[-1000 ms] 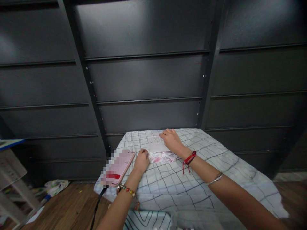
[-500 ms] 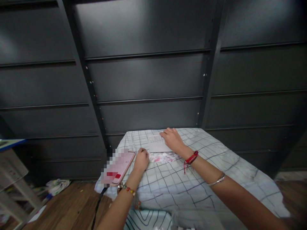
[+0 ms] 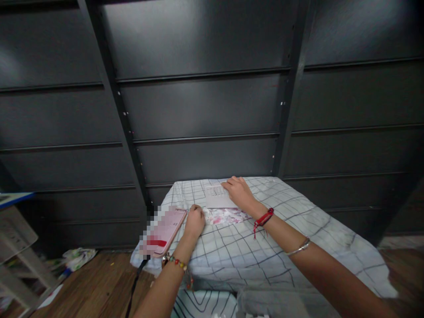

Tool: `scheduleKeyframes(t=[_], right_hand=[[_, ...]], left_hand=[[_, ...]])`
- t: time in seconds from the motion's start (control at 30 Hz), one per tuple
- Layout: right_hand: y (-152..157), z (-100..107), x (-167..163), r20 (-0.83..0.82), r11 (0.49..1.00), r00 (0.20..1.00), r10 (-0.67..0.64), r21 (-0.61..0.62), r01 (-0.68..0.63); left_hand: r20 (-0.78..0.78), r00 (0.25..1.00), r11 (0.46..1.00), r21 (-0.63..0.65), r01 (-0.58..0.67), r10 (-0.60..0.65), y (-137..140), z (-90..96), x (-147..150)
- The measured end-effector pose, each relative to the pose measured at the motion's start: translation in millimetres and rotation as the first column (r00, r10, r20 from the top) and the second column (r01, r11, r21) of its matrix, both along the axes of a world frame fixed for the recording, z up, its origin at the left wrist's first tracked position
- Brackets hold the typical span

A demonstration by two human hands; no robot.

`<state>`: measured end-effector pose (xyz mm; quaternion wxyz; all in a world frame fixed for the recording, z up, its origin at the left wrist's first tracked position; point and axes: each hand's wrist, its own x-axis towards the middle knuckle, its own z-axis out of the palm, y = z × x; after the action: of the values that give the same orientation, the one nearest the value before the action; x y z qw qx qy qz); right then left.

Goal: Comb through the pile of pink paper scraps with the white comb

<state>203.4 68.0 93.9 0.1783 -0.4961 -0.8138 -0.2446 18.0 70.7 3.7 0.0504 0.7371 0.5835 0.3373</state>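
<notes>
A flat white card with rows of faint print lies on the checked cloth. My right hand, with a red cord bracelet at its wrist, grips the card's right end, fingers over its far corner. Just below the card shows a strip of white-and-pink floral material, partly covered. By the strip's left end, my left hand rests on the cloth with fingers curled closed; what they hold, if anything, is hidden. Left of that hand lies a pink phone, its screen partly pixelated.
The checked cloth covers a low table against a dark panelled wall. A black cable runs down from the phone. At left stands a pale stand; a crumpled bag lies on the wooden floor. A clear plastic container is nearest me.
The white card has shifted slightly away from me, and a little more of the floral strip shows. Both hands have stayed nearly in place.
</notes>
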Motion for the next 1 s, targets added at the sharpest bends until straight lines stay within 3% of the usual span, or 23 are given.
scheduleKeyframes(t=[0.33, 0.63, 1.0], right_hand=[[0.5, -4.4, -2.0, -0.003, 1.000, 1.000, -0.004, 0.010, 0.005], [0.4, 6.0, 9.2, -0.008, 0.999, 1.000, -0.030, 0.027, 0.030], [3.5, 6.1, 9.4, 0.042, 1.000, 0.999, 0.022, 0.000, -0.022]], left_hand=[[-0.002, 1.000, 0.999, -0.026, -0.018, 0.018, -0.4, 0.4, -0.6], [-0.001, 1.000, 0.999, -0.044, -0.020, 0.020, 0.2, 0.0, -0.6], [0.001, 1.000, 0.999, -0.034, -0.024, 0.024, 2.8, -2.6, -1.2]])
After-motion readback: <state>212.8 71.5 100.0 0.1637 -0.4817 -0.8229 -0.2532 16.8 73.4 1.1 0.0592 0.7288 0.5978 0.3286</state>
